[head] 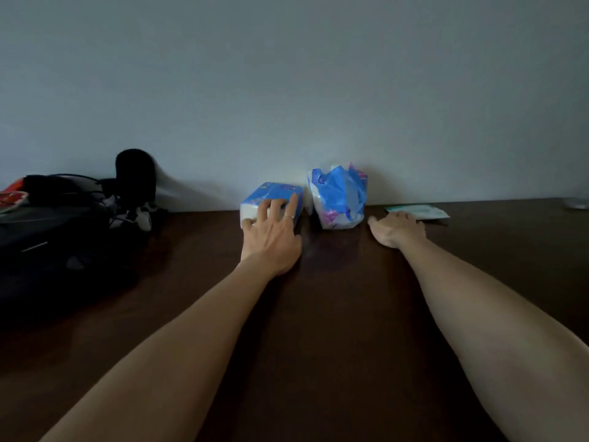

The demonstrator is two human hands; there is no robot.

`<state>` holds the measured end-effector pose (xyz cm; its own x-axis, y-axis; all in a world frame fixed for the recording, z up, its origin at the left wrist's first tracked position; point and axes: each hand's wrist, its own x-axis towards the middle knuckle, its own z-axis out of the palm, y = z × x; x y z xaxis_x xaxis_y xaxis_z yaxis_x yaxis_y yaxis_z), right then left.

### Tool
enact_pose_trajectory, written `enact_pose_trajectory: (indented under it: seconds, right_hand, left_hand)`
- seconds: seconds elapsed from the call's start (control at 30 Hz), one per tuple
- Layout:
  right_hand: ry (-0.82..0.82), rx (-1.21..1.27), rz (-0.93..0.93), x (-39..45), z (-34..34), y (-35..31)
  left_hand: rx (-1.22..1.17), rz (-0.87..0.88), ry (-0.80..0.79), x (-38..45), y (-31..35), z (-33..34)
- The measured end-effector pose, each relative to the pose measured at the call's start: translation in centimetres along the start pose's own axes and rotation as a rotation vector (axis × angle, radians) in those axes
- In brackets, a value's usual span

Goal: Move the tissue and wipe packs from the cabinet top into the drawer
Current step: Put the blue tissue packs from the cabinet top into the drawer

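A blue and white tissue pack (271, 194) lies on the dark wooden cabinet top (334, 298) against the wall. My left hand (271, 234) rests over its front, fingers spread on top and thumb at its left end. Right beside it stands an opened blue tissue bag (339, 196), upright and crumpled. A flat pale green wipe pack (420, 211) lies to the right. My right hand (396, 229) is flat on the cabinet top with its fingers over the wipe pack's near left edge; whether it grips the pack I cannot tell. No drawer is in view.
A black bag (47, 231) with cables and a black rounded object (135, 177) fills the left end of the cabinet top. Something red (12, 194) sits at the far left edge. A small grey item (577, 204) lies far right. The wall runs close behind.
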<state>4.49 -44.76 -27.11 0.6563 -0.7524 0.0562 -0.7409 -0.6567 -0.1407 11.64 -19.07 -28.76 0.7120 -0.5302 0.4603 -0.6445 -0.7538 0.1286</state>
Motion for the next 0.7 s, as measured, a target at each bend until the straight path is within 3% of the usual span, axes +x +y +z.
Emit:
enact_pose_trajectory:
  seconds: [0.13, 0.3, 0.4, 0.5, 0.57, 0.63, 0.7]
  right_hand:
    - [0.048, -0.242, -0.102, -2.0, -0.7, -0.6]
    - [0.157, -0.357, -0.287, -9.0, -1.8, -0.8]
    - [0.395, -0.256, -0.425, -13.7, -3.1, -1.4]
    - [0.57, -0.072, -0.449, -17.1, -4.7, -1.6]
    - [0.437, -0.01, -0.441, -18.2, -4.6, -1.1]
    - [0.14, -0.034, -0.437, -19.5, -3.6, -0.4]
    - [-0.001, 0.038, -0.461, -20.8, -2.2, 0.2]
  left_hand:
    - [0.166, -0.03, 0.079, -0.4, 0.4, -0.4]
    - [0.191, -0.01, 0.014, -3.4, 1.7, -2.9]
    - [0.126, 0.013, -0.017, -6.7, 1.7, -4.6]
    - [0.074, -0.007, 0.142, -10.2, 1.1, -6.1]
    - [0.007, -0.076, 0.291, -11.1, 0.8, -7.5]
    - [-0.069, -0.164, 0.394, -10.5, 0.4, -9.1]
    - [-0.146, -0.184, 0.283, -9.8, -0.3, -10.2]
